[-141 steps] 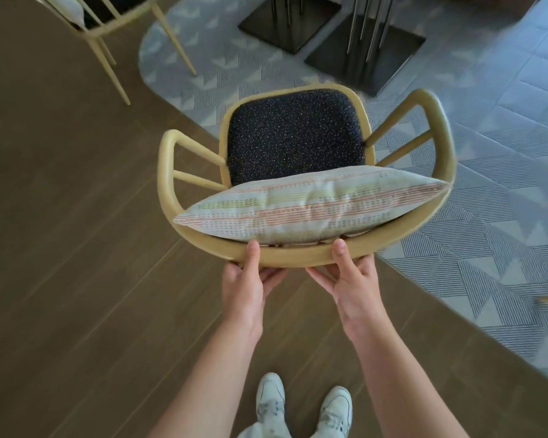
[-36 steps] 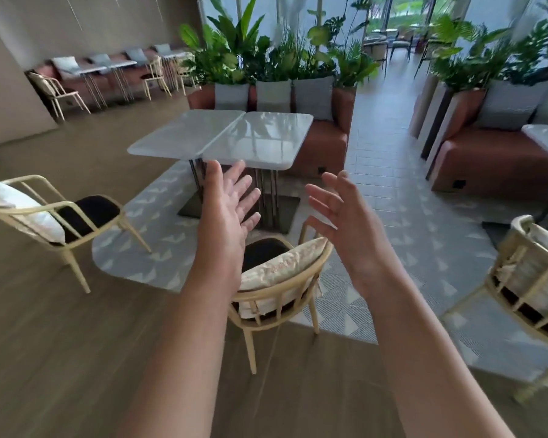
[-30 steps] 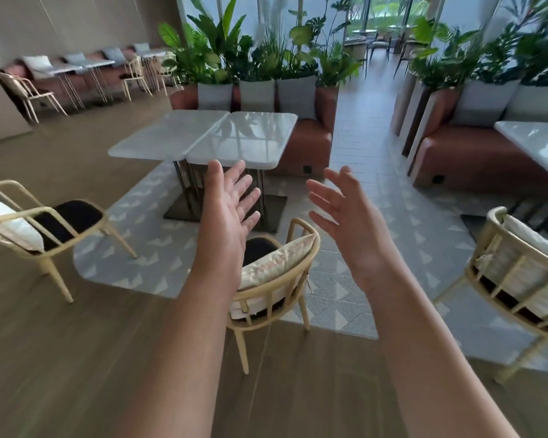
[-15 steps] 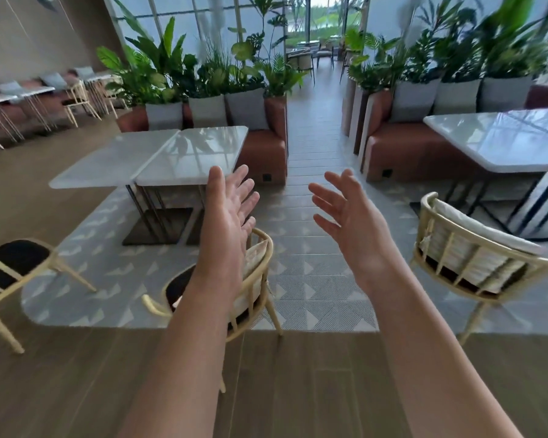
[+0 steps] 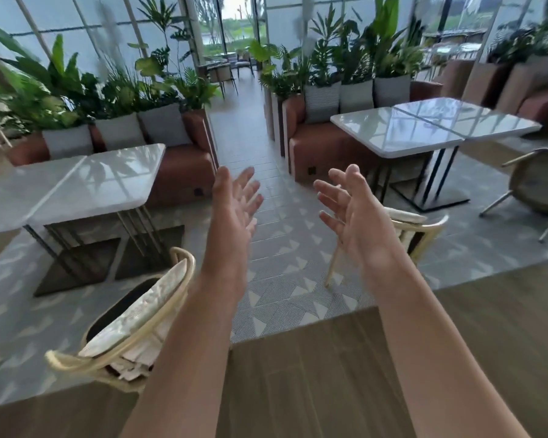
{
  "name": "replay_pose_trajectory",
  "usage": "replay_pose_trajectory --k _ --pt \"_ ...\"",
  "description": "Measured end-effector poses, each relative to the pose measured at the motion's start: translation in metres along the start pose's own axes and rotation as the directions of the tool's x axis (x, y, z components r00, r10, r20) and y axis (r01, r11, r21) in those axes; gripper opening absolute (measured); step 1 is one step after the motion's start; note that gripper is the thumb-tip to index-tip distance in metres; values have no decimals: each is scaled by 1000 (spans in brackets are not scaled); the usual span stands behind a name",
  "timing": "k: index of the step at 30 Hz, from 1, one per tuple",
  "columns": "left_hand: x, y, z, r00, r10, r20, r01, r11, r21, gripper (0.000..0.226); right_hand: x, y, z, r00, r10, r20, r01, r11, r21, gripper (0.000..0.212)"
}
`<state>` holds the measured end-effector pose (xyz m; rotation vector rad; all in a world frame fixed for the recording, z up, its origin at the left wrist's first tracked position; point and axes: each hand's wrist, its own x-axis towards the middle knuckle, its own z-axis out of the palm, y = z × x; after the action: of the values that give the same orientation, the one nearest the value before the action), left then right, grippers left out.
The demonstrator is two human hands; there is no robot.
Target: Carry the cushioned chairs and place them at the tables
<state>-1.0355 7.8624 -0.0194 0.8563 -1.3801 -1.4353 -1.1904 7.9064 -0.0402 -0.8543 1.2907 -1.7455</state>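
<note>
Chair low left on the rug by the left desk, loose cushion likely to slip | left hand raised, fingers spread, empty | right hand likewise | second chair behind it by right desk; light stiff frame, take the curved back rail

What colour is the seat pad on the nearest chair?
Black, on the nearest chair, seen in the head view.

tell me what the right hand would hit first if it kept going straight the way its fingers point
Probably nothing close. The right hand is open, fingers aimed up and left toward the tiled aisle between the sofas. That path looks free as far as the picture shows, though depth is hard to judge.
</note>
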Motion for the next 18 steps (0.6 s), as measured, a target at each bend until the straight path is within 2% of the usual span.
replay_pose_trajectory --k 4,7,9,13,18 --pt "10 -13 39 995 -28 92 28 1000 -4 86 -3 -8 -41 995 -3 -103 0 1000 -27 73" --pt "20 -22 64 986 -41 160 43 999 -7 85 -2 -12 -66 983 -14 -183 6 999 -48 47" --pt "28 -26 79 978 -54 203 57 998 -13 82 2 -13 -81 970 -10 -241 -2 999 -48 41" --pt "49 -39 100 955 -75 287 88 996 -32 71 8 -14 -100 945 -31 -327 1 996 -92 59" --pt "87 -52 122 911 -100 401 125 991 -37 66 29 -14 -110 901 -57 -431 -3 991 -137 69"
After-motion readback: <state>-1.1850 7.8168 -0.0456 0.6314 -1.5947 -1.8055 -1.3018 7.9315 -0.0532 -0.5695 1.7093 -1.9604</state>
